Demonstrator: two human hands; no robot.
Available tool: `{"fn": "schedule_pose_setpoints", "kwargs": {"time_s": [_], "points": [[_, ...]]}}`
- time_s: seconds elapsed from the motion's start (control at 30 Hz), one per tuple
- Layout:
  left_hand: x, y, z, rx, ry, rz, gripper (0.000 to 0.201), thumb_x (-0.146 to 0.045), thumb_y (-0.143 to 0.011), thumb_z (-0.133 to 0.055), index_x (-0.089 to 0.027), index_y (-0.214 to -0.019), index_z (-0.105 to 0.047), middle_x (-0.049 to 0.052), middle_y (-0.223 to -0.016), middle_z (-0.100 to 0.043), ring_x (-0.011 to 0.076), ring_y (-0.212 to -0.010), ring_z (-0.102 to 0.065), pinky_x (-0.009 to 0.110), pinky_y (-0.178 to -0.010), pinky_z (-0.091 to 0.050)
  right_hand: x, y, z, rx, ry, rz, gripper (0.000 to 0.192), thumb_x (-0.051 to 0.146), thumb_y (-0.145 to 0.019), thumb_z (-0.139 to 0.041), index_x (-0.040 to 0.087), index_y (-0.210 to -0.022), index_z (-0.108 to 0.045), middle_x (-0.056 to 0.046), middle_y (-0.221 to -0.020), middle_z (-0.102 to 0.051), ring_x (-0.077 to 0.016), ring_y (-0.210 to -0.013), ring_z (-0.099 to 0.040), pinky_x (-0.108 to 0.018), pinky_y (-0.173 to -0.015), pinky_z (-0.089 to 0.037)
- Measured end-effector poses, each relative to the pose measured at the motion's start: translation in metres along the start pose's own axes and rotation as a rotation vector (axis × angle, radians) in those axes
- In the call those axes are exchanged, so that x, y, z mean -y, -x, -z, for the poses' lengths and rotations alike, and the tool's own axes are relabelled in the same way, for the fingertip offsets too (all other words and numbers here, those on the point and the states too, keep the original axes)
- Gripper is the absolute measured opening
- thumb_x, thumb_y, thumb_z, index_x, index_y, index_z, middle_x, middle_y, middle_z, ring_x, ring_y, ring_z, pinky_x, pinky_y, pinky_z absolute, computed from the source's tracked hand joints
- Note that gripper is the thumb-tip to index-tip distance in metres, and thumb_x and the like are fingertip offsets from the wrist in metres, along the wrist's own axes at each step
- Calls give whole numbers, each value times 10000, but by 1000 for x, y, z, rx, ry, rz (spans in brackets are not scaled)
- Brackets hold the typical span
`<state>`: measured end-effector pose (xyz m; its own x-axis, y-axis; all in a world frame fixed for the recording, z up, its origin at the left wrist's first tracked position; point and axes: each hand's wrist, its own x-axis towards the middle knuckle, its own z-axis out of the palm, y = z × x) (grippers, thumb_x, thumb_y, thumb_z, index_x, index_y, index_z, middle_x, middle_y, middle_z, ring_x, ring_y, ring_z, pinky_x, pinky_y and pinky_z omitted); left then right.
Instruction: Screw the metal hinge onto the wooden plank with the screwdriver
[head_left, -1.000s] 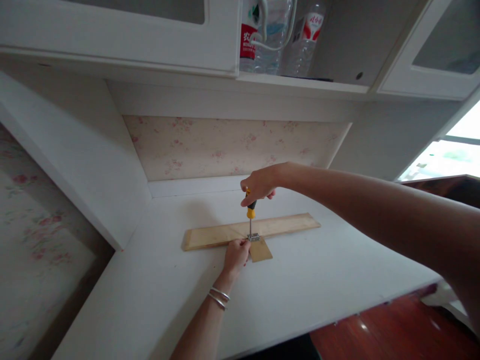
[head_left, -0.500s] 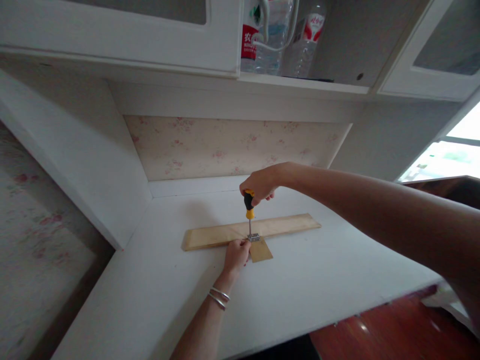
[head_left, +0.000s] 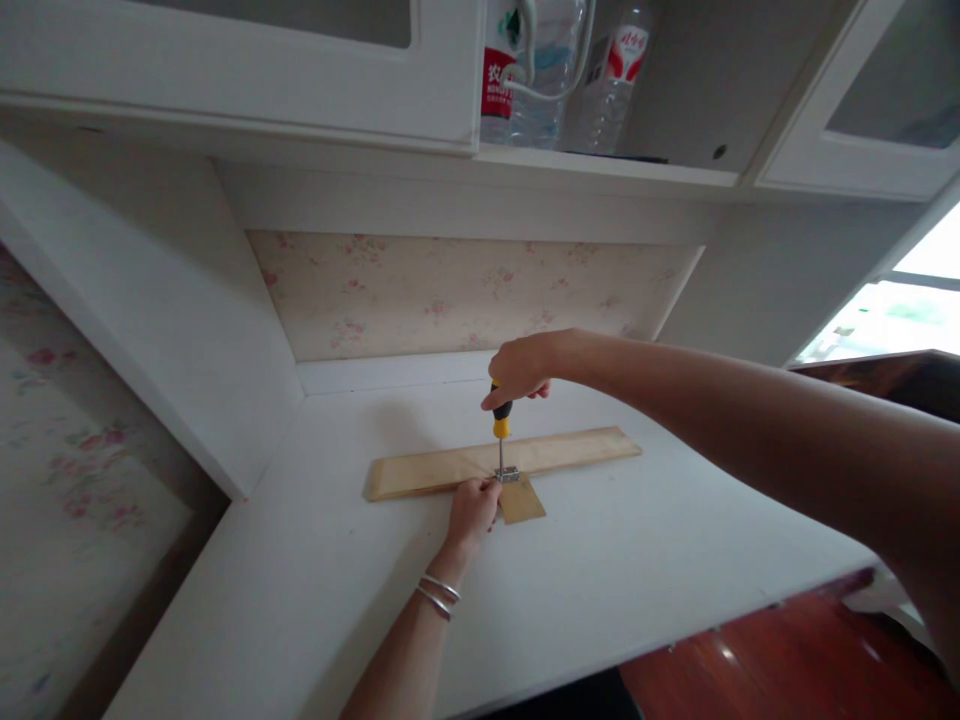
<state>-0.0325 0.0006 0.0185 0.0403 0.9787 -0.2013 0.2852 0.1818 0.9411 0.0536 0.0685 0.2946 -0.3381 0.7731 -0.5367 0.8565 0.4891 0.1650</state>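
Note:
My right hand (head_left: 519, 368) is wrapped round the handle of a black and yellow screwdriver (head_left: 501, 426), which stands upright with its shaft pointing down. The screwdriver's tip meets a small silver metal hinge (head_left: 507, 474). That hinge lies across the near edge of a long pale wooden board (head_left: 427, 470) and a small thin wooden piece (head_left: 523, 502). Low on the left, my left hand (head_left: 472, 508) pinches at the hinge's left end, its fingertips pressed together there. The fingers partly hide the spot where the tip meets the metal.
The board lies on a white desktop (head_left: 615, 570) beneath a white cabinet (head_left: 300, 90). Plastic bottles (head_left: 611, 75) stand on the open shelf above. A side panel (head_left: 172, 300) rises at the left, and a window (head_left: 892, 310) is at the right.
My right hand has turned on the screwdriver's handle, and its thumb now points left across it. My left hand, the board and the hinge have stayed in place.

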Motion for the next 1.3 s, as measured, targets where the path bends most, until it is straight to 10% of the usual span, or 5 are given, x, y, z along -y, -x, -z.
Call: {"fn": "schedule_pose_setpoints", "kwargs": {"time_s": [1.3], "points": [[2, -2, 1, 13, -15, -17, 256, -305, -773, -488, -139, -617, -606, -29, -441, -466, 94, -365, -444, 186, -335, -277, -1, 0, -4, 17, -19, 62, 579, 550, -766, -595, 135, -1167, -544, -82, -801, -638, -169, -533, -592, -289, -512, -445]]}}
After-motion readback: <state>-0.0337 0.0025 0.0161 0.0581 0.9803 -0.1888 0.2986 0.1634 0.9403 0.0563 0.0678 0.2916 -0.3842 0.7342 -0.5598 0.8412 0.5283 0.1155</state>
